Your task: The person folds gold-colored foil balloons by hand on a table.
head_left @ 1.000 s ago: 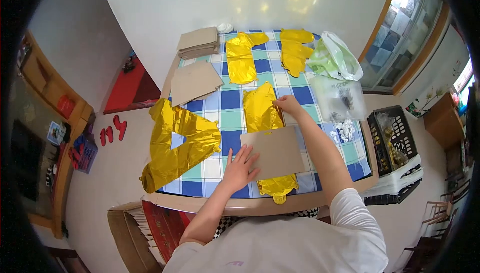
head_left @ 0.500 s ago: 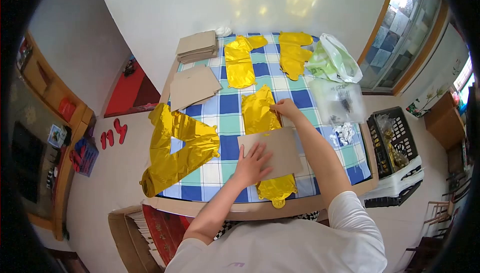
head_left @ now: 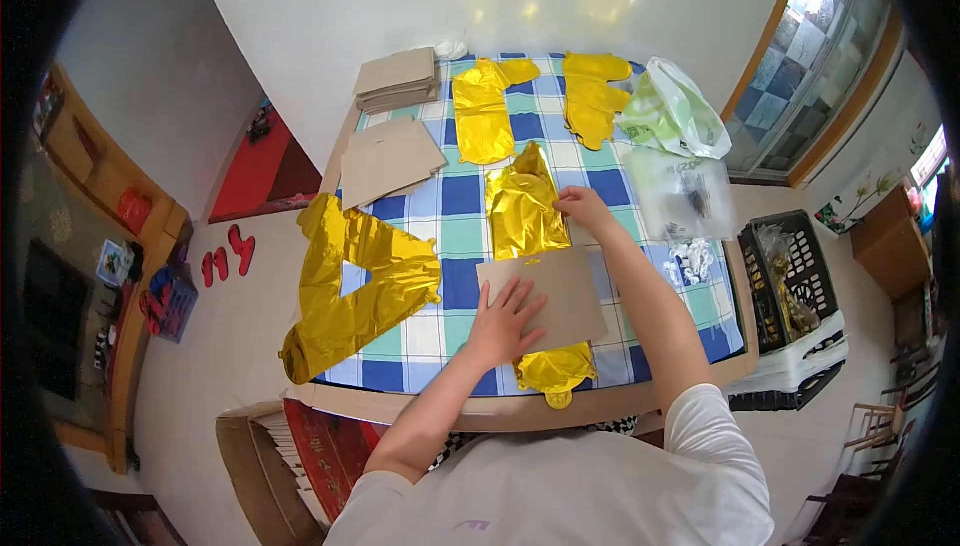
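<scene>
Spread fingers of my left hand (head_left: 508, 322) lie flat on a brown cardboard sheet (head_left: 568, 296). Under that sheet lies a gold foil balloon (head_left: 526, 214), its upper part showing above the sheet and its rounded lower end below, near the table's front edge. My right hand (head_left: 583, 208) pinches the right edge of the foil's upper part. To the left lies a larger A-shaped gold foil balloon (head_left: 385, 291) with a triangular hole. Two more flat gold foils, one (head_left: 482, 116) at the back middle and one (head_left: 594, 96) at the back right, rest on the checked cloth.
Cardboard stacks stand at the back left (head_left: 397, 79) and just in front (head_left: 390, 161). On the right are a green-white plastic bag (head_left: 675, 114), a clear bag (head_left: 685, 196) and small white items (head_left: 692, 261). A black crate (head_left: 790, 276) stands beyond the table's right edge.
My right hand has shifted slightly up and right with the foil's edge, and the upper foil looks flatter and wider. My left hand stays on the cardboard. The view has shifted slightly.
</scene>
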The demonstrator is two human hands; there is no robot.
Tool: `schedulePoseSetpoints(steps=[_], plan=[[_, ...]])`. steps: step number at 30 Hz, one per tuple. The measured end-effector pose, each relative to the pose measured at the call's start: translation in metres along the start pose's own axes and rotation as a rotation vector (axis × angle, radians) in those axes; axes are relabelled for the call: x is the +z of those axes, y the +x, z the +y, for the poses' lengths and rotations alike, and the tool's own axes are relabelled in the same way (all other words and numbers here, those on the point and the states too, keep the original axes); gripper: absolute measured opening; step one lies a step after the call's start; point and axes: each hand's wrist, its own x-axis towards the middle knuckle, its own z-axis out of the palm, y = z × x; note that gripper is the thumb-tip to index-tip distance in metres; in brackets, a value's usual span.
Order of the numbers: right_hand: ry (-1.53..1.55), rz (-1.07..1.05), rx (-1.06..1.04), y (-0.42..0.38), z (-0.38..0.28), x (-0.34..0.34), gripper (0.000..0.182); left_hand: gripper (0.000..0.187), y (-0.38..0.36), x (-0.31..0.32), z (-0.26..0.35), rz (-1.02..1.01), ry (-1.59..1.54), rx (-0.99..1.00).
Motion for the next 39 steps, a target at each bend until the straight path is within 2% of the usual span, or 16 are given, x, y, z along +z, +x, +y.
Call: schedulePoseSetpoints(steps=[4,7,8,10,11,14,15,19,22,23,29,33,39], plan=[[0.011,0.081,-0.202,-0.059,-0.026,-0.009,0.013,0.054,0.002,-0.002,0.001,-0.035,-0.007,-0.017],[-0.137,0.026,-0.119,-0.107,-0.024,-0.023,0.011,0.058,0.000,0.005,-0.003,-0.001,0.014,-0.001],[-0.183,0.022,-0.275,-0.118,-0.011,-0.026,0.013,0.060,0.000,0.008,-0.005,0.025,0.024,0.010],[-0.272,0.011,-0.588,-0.140,0.013,-0.029,0.016,0.065,0.004,-0.006,0.002,-0.128,0.017,-0.061],[-0.263,0.001,-0.467,-0.150,0.021,-0.027,0.023,0.067,0.006,-0.011,0.004,-0.206,0.015,-0.094],[-0.272,0.120,-0.457,-0.153,0.019,-0.022,0.024,0.074,0.004,0.001,-0.001,-0.161,0.010,-0.090],[-0.290,0.122,-0.536,-0.151,0.002,-0.018,0.023,0.074,0.003,0.002,-0.002,-0.149,0.010,-0.075],[-0.462,0.149,-0.578,-0.121,-0.030,0.023,0.028,0.073,0.003,-0.002,-0.001,-0.163,-0.002,-0.075],[-0.651,0.089,-0.616,-0.099,-0.011,0.043,0.034,0.071,0.002,-0.002,-0.002,-0.122,-0.029,-0.050],[-0.677,0.006,-0.539,-0.098,0.001,0.047,0.037,0.068,0.002,-0.003,-0.002,-0.143,0.007,-0.051],[-0.842,0.050,-0.573,-0.141,0.007,0.056,0.039,0.066,0.004,-0.004,-0.001,-0.166,-0.008,-0.066],[-0.773,0.093,-0.560,-0.152,0.007,0.062,0.039,0.074,0.003,0.005,-0.004,-0.137,0.054,-0.061],[-0.515,0.099,-0.458,-0.152,0.007,0.060,0.034,0.073,0.001,0.005,-0.005,-0.102,0.002,-0.059]])
